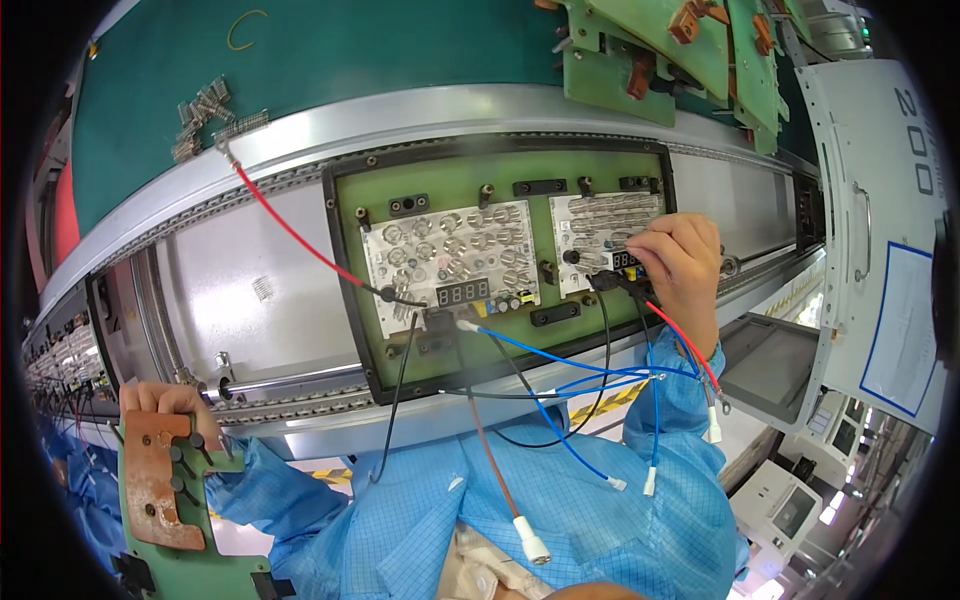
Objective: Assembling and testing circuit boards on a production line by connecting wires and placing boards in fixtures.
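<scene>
The right hand's [682,255] fingers pinch narrow at the right circuit board [602,228] in the tray [455,178], apparently handling small parts; any grip is unclear. The left hand [165,400] holds a green plate [190,572]. Next calls for light fingertip control.

Room's seen over the smooth grey metal panel [300,325], crossed at upper right by a curved red wire [291,228]; the black-framed green tray [450,181] is barred in front by dangling blue wires [656,430], at right by the bare right hand [682,258].
</scene>
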Available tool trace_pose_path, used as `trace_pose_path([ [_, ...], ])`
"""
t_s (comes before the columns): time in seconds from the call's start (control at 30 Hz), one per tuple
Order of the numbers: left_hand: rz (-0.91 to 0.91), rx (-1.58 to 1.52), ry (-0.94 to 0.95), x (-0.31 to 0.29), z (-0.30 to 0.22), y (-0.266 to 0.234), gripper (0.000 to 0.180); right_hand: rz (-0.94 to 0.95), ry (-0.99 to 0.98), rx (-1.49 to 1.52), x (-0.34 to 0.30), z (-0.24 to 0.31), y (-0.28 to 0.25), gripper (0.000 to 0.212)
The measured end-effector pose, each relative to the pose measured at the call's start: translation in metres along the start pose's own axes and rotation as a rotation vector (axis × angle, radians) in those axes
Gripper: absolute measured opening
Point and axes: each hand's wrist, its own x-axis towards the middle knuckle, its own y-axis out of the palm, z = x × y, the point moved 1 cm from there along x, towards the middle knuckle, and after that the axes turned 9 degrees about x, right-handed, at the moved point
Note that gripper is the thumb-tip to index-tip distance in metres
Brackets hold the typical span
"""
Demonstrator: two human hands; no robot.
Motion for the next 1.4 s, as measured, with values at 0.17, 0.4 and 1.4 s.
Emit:
trace_pose_path([
  [0.17, -0.038, 0.037, -0.004, -0.001, -0.006, 0.0, 0.023, 0.021, -0.014, -0.055, 0.004, 0.003, 0.003, 0.015],
  [0.4, -0.069, 0.046, 0.023, 0.0, -0.022, -0.008, 0.027, 0.037, -0.01, -0.057, 0.011, 0.0, 0.008, 0.015],
  [1.4, 0.268, 0.147, -0.078, 0.006, -0.013, -0.043, 0.02, -1.213, 0.414, 0.773, -0.022, -0.003, -0.001, 0.025],
])
